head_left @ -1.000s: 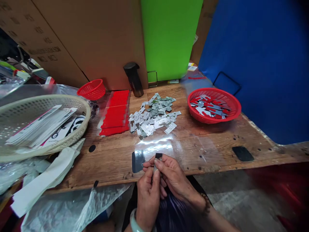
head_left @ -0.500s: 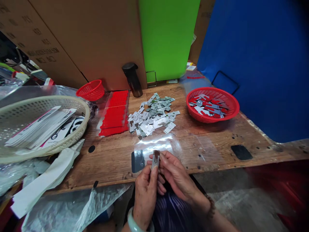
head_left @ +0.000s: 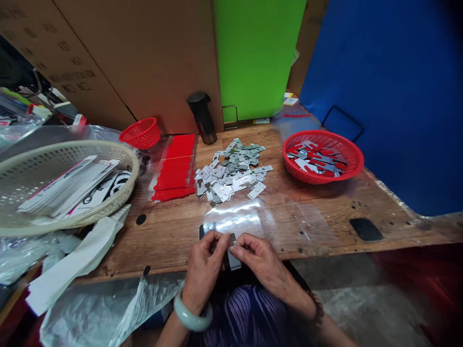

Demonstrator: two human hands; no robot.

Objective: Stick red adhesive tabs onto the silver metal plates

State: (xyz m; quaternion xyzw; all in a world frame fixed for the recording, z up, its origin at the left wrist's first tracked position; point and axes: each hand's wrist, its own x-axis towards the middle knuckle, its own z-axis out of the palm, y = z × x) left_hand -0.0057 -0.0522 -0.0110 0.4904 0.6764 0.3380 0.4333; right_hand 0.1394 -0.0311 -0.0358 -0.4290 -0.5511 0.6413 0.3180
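A small flat metal plate (head_left: 235,261) is between my hands at the table's front edge. My left hand (head_left: 204,260) pinches near its upper end with thumb and forefinger. From the other side, my right hand (head_left: 263,262) is pinched on the same end, and the fingertips hide part of it. Just beyond lies a clear plastic sheet (head_left: 235,217). Farther back is a loose heap of similar metal plates (head_left: 235,182). Stacked red sheets (head_left: 175,166) lie to the left of the heap.
On the right stands a red basket (head_left: 358,161) holding plates with red pieces on them. A large cream basket (head_left: 134,166) with printed cards is on the left. A small red basket (head_left: 142,135) and a dark bottle (head_left: 204,120) stand at the back against cardboard (head_left: 162,58).
My left hand has moved from gripping the plate's lower part to its upper end. My right hand has closed into a pinch opposite it, and the plate sits slightly lower.
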